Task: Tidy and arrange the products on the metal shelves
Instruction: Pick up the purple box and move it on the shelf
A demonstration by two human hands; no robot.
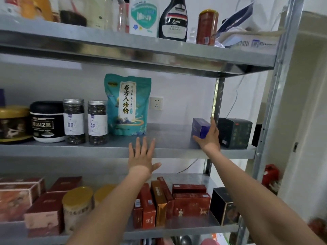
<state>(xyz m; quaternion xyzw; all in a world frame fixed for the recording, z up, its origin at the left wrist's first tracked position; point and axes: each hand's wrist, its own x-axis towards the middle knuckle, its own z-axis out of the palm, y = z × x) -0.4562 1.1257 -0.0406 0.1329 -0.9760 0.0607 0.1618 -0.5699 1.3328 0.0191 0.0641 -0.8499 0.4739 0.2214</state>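
Note:
My right hand (pixel 209 137) grips a small blue box (pixel 200 127) standing on the middle metal shelf (pixel 169 137), thumb under its near corner and fingers up its right side. A dark green box (pixel 234 132) stands just right of it. My left hand (pixel 141 154) is raised flat with fingers spread in front of the shelf's front edge, holding nothing. Further left on the same shelf stand a teal pouch (pixel 128 105), two clear jars of dark dried berries (pixel 85 122), a black-and-white tub (pixel 46 122) and a gold-lidded tin (pixel 14 123).
The top shelf (pixel 134 50) carries bottles, a red can (pixel 207 26) and bags. The lower shelf (pixel 177 225) holds red and orange boxes, gold-lidded jars (pixel 77 206) and a black box (pixel 223 206). A steel upright (pixel 276 96) bounds the right side. A wall socket (pixel 156 103) sits behind.

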